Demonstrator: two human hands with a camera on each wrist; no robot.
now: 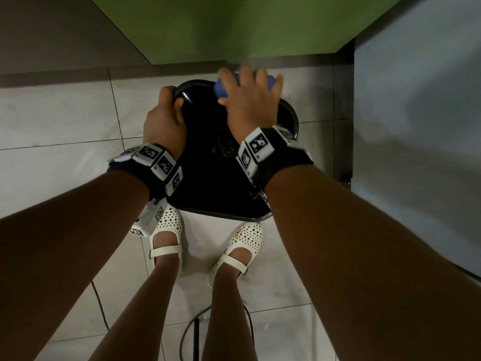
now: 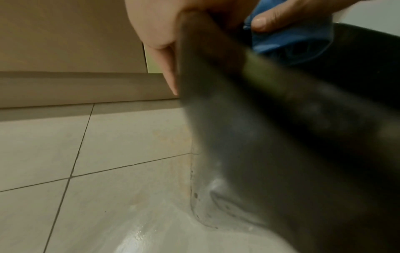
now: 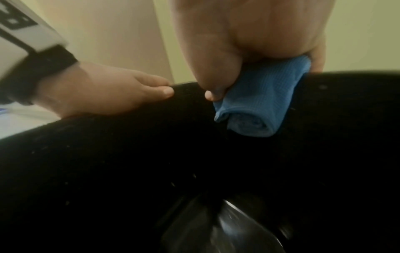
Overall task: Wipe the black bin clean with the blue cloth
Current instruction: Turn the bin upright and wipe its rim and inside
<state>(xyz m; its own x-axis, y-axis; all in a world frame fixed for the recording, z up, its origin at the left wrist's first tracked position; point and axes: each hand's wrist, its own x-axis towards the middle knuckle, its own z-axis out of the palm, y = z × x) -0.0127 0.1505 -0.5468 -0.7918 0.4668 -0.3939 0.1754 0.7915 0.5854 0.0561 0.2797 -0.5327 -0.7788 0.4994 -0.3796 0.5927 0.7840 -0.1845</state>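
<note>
The black bin (image 1: 208, 178) stands on the tiled floor (image 1: 65, 113) just beyond the person's feet. The left hand (image 1: 164, 121) grips its far-left rim; the right hand (image 1: 250, 97) clamps the folded blue cloth (image 1: 221, 89) over the far rim. The floor beside the base looks wet, so hard rubbing could slide or tip the bin. Count: one bin, one cloth, two hands, two white shoes (image 1: 169, 230).
</note>
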